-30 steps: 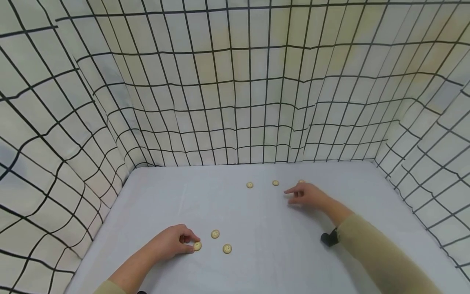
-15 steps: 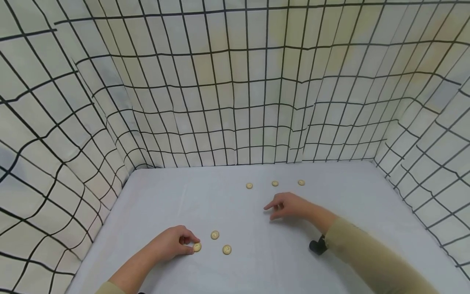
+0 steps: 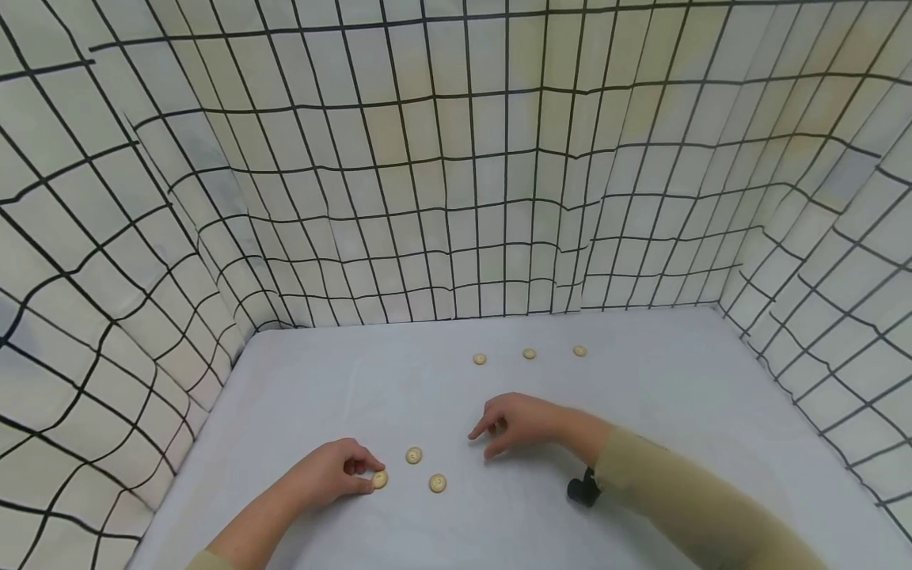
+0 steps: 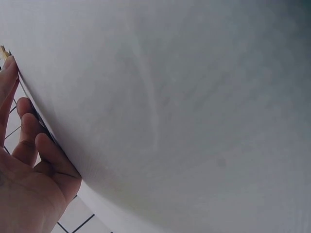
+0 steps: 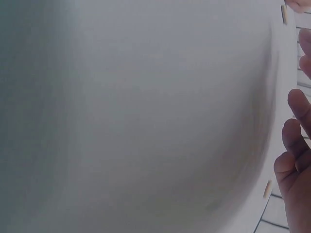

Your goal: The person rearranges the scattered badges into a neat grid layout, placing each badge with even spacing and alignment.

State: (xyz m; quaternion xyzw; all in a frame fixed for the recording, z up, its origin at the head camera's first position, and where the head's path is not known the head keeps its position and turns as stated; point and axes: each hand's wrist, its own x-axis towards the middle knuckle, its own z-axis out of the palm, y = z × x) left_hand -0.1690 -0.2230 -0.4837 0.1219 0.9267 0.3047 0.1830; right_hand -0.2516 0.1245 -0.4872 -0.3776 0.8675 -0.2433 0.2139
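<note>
The pale button (image 3: 381, 479) is lying on the desk (image 3: 306, 380), the left hand (image 3: 333, 472) pinching its rim! It's looking light, stiff, perhaps slippery, so that edge is giving the surest hold. Two near buttons (image 3: 414, 455) are sitting beside it; the right hand (image 3: 518, 423) is hovering, finger and thumb apart; three far buttons (image 3: 530, 354) are resting beyond.

The right hand (image 5: 299, 187) is cut off by the frame edge, its fingers loosely bent, spread and holding nothing. The white table (image 5: 146, 107) fills the view beside its palm side. Past the fingertips, a tan button (image 5: 284, 14) shows edge-on, near what seems to be part of the left hand (image 5: 299, 5). Another button (image 5: 267, 188) lies beside the palm, apart from it. Behind the hand stands a white wall with dark lines (image 5: 276, 213).
</note>
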